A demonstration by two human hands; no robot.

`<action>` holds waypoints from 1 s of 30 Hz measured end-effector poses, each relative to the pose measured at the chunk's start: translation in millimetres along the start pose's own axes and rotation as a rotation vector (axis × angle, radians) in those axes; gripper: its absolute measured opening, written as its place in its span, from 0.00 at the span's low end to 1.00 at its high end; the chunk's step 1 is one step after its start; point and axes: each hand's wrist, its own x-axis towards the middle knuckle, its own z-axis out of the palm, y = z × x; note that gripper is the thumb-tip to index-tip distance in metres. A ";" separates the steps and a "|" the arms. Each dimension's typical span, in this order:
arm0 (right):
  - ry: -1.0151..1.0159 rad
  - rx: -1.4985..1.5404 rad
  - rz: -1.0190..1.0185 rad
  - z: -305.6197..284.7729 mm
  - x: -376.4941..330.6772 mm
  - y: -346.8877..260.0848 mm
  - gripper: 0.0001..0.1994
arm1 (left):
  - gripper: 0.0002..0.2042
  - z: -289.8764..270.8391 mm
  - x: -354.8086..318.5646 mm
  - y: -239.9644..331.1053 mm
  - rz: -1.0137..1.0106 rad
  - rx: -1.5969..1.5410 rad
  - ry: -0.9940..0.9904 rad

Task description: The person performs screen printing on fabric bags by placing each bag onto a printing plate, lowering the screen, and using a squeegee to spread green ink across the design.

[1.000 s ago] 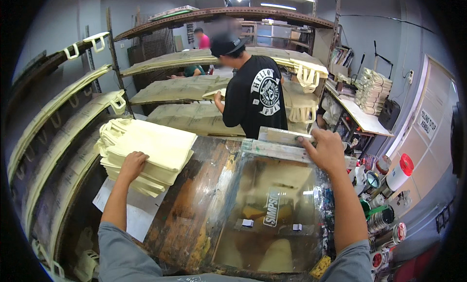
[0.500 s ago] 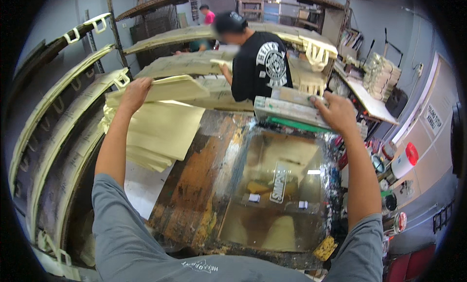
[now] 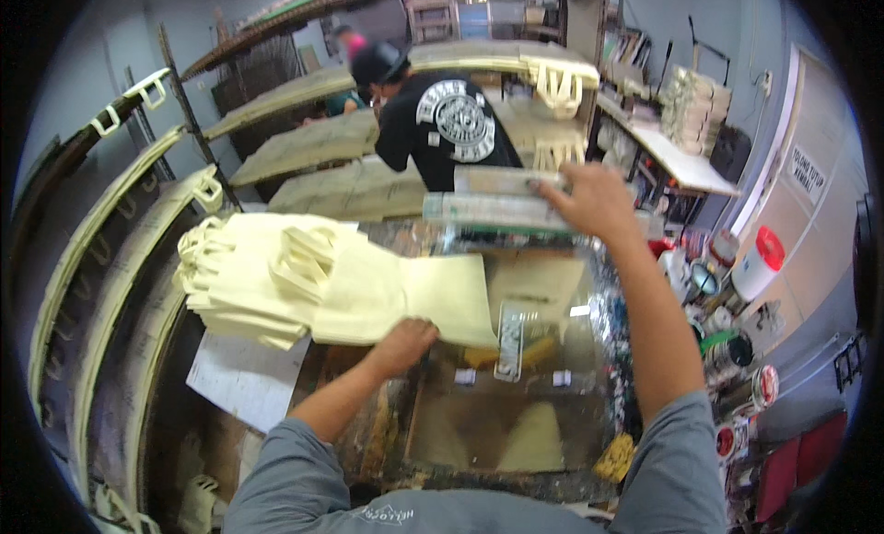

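Observation:
My left hand (image 3: pixel 405 343) pinches the near edge of a pale yellow tote bag (image 3: pixel 442 295). The bag lies flat, its left part on a stack of similar bags (image 3: pixel 244 267) and its right end over a glossy, see-through panel (image 3: pixel 483 423). Bunched handles (image 3: pixel 304 262) rest on top of it. At the panel's far side my right hand (image 3: pixel 589 201) is closed on a pale bar-shaped piece, seemingly a screen frame edge (image 3: pixel 497 210), with a second bar (image 3: pixel 488 181) behind it. Whether these bars are joined I cannot tell.
Racks of flat bags (image 3: pixel 101 295) curve along the left. A person in a black shirt (image 3: pixel 451 120) stands beyond the table at a shelf of bags (image 3: pixel 313 152). White paper (image 3: pixel 249 377) lies at left, a yellow sponge (image 3: pixel 615 458) near right, paint tubs (image 3: pixel 727 350) beyond.
My left hand has come down and rightward, bringing the bag from above the stack across the panel. My right hand and the bar have shifted slightly left in view. The co-worker has turned away.

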 end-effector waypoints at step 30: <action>0.055 0.044 -0.021 -0.4 -10.1 -9.9 0.33 | 0.17 87.8 141.4 108.7 0.057 -0.037 0.034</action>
